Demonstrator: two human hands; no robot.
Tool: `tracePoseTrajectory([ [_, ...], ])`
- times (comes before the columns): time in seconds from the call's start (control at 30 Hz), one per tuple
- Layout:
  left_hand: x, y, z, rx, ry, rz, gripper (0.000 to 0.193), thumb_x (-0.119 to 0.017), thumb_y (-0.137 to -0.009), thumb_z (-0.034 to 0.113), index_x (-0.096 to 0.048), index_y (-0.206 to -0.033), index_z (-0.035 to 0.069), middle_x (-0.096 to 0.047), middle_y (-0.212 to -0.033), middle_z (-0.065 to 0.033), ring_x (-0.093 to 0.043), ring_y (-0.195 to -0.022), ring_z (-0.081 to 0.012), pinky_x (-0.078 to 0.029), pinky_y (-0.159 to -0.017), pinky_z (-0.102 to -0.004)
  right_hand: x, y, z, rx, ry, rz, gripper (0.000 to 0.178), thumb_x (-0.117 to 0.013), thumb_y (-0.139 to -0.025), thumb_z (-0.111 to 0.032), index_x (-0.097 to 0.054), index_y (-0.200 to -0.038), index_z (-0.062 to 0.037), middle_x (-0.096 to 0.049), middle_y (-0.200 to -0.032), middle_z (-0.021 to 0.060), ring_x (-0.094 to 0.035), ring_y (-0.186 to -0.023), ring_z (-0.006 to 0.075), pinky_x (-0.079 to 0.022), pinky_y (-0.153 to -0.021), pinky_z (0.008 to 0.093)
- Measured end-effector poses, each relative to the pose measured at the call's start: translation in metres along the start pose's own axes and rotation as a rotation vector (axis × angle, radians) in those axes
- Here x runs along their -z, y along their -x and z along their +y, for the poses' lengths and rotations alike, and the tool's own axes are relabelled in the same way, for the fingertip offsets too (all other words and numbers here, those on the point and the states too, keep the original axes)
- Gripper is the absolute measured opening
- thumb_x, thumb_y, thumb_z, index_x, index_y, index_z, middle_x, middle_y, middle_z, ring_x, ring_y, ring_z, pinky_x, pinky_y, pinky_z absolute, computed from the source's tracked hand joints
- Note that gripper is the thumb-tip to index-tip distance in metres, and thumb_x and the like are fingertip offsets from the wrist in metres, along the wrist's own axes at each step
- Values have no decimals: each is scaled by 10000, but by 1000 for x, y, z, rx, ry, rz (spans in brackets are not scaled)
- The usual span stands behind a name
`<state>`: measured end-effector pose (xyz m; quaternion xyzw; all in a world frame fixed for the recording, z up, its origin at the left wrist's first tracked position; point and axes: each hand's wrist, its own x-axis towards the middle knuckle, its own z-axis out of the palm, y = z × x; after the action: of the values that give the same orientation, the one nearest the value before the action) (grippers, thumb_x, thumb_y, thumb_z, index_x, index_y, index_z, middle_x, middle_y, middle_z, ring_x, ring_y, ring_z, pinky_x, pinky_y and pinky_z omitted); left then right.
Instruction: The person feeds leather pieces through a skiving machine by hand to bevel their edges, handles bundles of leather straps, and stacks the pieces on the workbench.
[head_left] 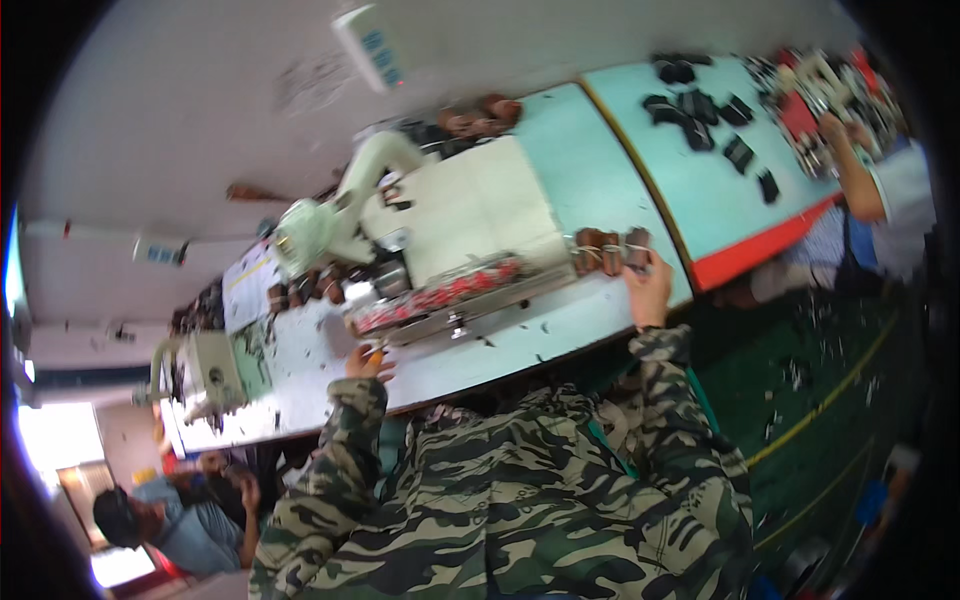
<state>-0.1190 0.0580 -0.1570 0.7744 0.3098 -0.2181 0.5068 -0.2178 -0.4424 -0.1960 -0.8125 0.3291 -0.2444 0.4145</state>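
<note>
Pinching a bundle point(637, 241), the right hand point(650, 287) sits far from the spread left hand point(367, 364).

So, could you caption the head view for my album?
Cream sewing machine on a pale worktable: right-hand grip on a banded bundle, left-hand grip open near the worktable's front edge.

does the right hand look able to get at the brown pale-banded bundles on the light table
Most likely yes: the right hand is at the greyish-brown banded bundle just right of the brown pale-banded bundles, and nothing visible blocks the short way across.
</note>
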Motion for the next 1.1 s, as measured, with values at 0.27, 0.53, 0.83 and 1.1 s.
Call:
tracePoseTrajectory([
  [0.27,-22,-9,11,-7,-7,-260,295,-533,-899,215,-570,-1069,-23,-657,-841,-120,-680,-685,-218,-538,-502,-306,30,17,2,-186,-174,47,392,-641,-831,-145,-510,-1157,29,-586,-1016,114,-582,-867,198,-464,-770,303],
  [0.53,-23,2,-5,-436,-283,-166,309,-581,-878,268,-586,-928,-37,-641,-684,-114,-628,-466,-187,-508,-437,-312,-63,136,-156,-474,-241,-933,367,-630,-852,-217,-525,-1117,14,-642,-844,81,-634,-673,150,-435,-484,226],
  [0.83,-10,2,8,-360,-209,-407,346,-609,-867,264,-566,-1114,27,-638,-703,-104,-630,-491,-170,-518,-455,-299,-138,159,-145,-138,136,-552,234,-656,-716,-193,-600,-768,28,-601,-615,136,-606,-590,277,-449,-560,373],
  [1.1,-5,-7,2,-486,-233,-436,375,-599,-876,289,-552,-1133,21,-616,-686,-118,-614,-466,-161,-491,-419,-299,-138,165,-166,-55,403,-442,283,-645,-700,-230,-610,-817,26,-612,-743,241,-591,-773,432,-459,-697,466],
])
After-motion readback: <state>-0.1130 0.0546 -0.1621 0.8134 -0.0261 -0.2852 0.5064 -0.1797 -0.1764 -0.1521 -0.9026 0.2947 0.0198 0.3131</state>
